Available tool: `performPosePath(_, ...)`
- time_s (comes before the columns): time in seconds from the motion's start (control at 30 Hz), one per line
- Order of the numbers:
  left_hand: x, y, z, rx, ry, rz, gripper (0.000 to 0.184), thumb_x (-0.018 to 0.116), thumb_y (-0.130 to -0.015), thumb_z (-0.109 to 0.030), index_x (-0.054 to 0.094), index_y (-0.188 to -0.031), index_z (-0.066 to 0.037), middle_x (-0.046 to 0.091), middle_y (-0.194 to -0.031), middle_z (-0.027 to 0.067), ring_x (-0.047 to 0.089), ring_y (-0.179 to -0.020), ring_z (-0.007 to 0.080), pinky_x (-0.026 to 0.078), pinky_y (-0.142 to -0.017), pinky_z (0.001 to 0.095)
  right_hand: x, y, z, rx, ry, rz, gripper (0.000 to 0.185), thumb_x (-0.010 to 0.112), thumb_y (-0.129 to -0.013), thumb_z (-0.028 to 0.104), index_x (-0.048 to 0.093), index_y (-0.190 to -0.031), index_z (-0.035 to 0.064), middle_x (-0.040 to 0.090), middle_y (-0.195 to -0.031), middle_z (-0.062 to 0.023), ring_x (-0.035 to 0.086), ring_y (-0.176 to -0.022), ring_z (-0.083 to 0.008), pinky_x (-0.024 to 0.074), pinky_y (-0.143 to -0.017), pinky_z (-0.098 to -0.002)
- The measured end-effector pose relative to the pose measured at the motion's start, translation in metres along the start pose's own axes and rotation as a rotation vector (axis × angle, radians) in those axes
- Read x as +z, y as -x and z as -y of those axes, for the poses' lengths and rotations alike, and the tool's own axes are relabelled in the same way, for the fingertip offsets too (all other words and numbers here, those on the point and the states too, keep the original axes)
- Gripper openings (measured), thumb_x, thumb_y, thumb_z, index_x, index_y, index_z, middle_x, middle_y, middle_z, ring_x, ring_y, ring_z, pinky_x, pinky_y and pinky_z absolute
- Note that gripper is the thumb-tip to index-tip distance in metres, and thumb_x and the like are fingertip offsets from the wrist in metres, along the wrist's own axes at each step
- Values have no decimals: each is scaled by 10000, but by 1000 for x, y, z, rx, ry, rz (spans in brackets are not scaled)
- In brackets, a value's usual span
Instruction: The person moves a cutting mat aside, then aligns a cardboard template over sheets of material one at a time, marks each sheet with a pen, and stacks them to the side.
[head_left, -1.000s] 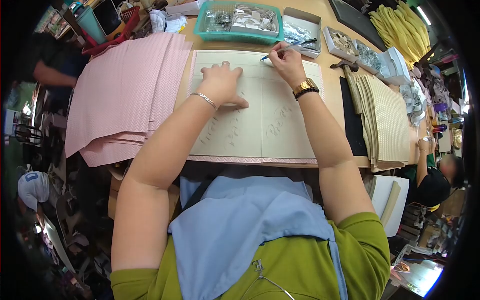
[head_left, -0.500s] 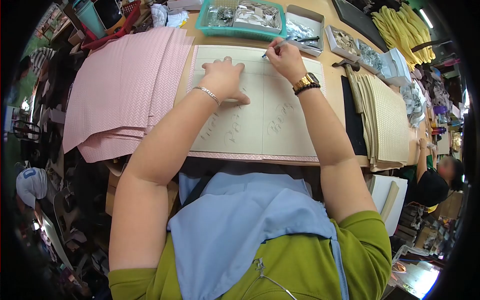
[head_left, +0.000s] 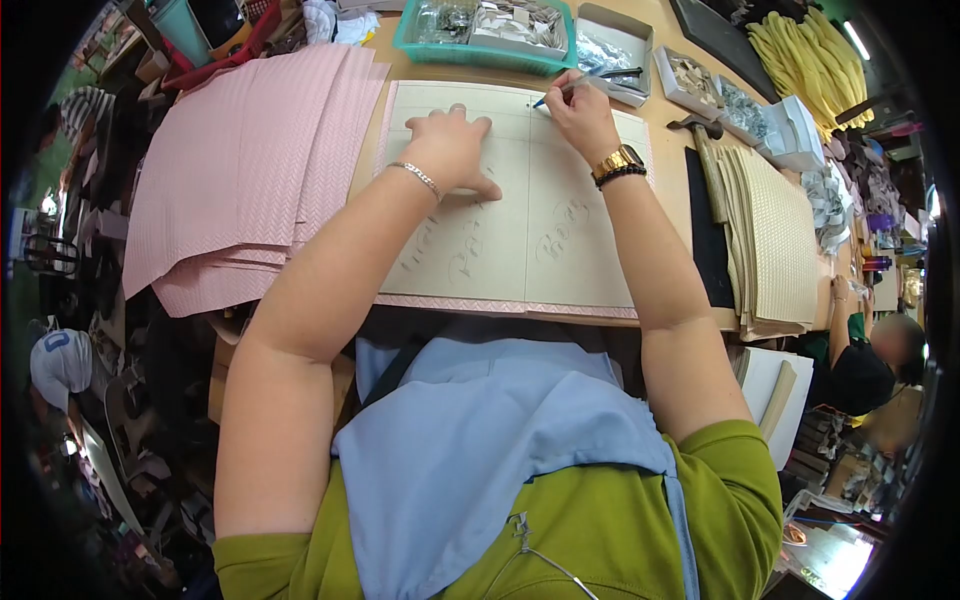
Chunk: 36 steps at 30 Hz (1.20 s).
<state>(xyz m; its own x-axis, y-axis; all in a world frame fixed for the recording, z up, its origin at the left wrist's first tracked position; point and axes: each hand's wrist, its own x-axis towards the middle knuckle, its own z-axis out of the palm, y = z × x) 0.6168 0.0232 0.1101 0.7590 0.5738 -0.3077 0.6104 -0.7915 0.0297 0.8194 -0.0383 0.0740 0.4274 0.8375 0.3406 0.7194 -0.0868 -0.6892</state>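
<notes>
A cream pattern board with handwriting and a line down its middle lies over a pink woven-textured sheet, whose edge shows around it. My left hand rests on the board, fingers spread and holding nothing. In my right hand is a blue pen, pinched between the fingers. Its tip is at the board's upper part, close to the middle line. Whether the tip touches the surface I cannot tell.
Pink textured sheets are stacked on the left. On the right lie a hammer and cream textured sheets. A teal basket and a box with metal parts stand at the back. Another person is at the far right.
The pen tip has shifted slightly to the right, across the middle line, and the pen leans differently. My left hand stays spread on the board. The view has shifted a little.
</notes>
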Motion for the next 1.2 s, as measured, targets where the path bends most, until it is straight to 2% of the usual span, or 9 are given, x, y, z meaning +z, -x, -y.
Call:
performPosePath(0.23, -1, 1, 0, 3, 3, -8, 959, 777, -572, -668, 506, -1323, -138, 505, -1305, 148, 537, -1190, 346, 411, -974, 631, 0, -1, -5, -51, 17, -32, 195, 570, -860, 198, 620, -885, 12, 650, -676, -171, 657, -643, -287, 512, -629, -367)
performPosePath(0.27, 0, 2, 1, 21, -10, -42, 957, 776, -574, -667, 504, -1329, -145, 516, -1282, 156, 556, -1156, 348, 441, -940, 589, 2, -2, -9, -67, 29, -26, 192, 570, -858, 199, 622, -883, 16, 650, -674, -169, 658, -642, -286, 512, -629, -368)
performPosePath(0.37, 6, 3, 4, 44, -26, -90, 950, 773, -580, -663, 502, -1339, -160, 542, -1231, 173, 594, -1081, 353, 502, -866, 507, -5, -2, -6, -81, 55, 14, 168, 580, -873, 166, 617, -880, 3, 641, -649, -120, 616, -584, -185, 501, -600, -298)
performPosePath(0.47, 7, -3, 6, 40, -11, -77, 956, 771, -578, -669, 508, -1338, -151, 536, -1258, 169, 576, -1115, 352, 475, -895, 552, -4, 43, 36, -254, -424, 19, 65, 599, -880, 54, 601, -859, -8, 656, -793, -35, 594, -699, -88, 489, -621, -247)
performPosePath(0.53, 8, -8, 6, 42, 18, -38, 980, 768, -571, -682, 512, -1342, -134, 513, -1329, 161, 529, -1205, 350, 413, -973, 630, 1, 89, 72, -398, -497, 239, 57, 637, -834, 35, 618, -886, 22, 650, -826, -50, 610, -770, -112, 493, -673, -252)
performPosePath(0.6, 5, -6, 5, 50, 3, -24, 976, 768, -572, -679, 517, -1337, -127, 523, -1317, 167, 533, -1203, 348, 416, -971, 630, 8, 128, 107, -554, -375, 445, 169, 684, -727, 53, 632, -884, 88, 624, -782, -52, 594, -751, -212, 457, -749, -332)
performPosePath(0.67, 1, -2, 4, 64, -13, -17, 970, 773, -575, -666, 517, -1337, -123, 529, -1308, 176, 540, -1195, 343, 419, -970, 628, 23, 150, 126, -739, -252, 454, 213, 707, -685, 74, 611, -860, 149, 602, -744, -4, 577, -742, -196, 406, -692, -337)
performPosePath(1.0, -1, -1, 2, 35, -19, 22, 1005, 761, -588, -680, 473, -1375, -126, 497, -1352, 155, 512, -1234, 329, 414, -984, 623, 19, 160, 120, -630, -150, 577, 182, 710, -710, 44, 610, -836, 128, 593, -704, -18, 578, -729, -216, 426, -687, -333)
performPosePath(1.2, -1, -2, -1, 29, -33, 6, 984, 765, -584, -675, 493, -1357, -129, 517, -1331, 151, 518, -1227, 317, 413, -984, 624, 36, 170, 122, -674, -233, 509, 193, 687, -708, 27, 609, -859, 119, 610, -738, -31, 598, -773, -236, 443, -714, -342)
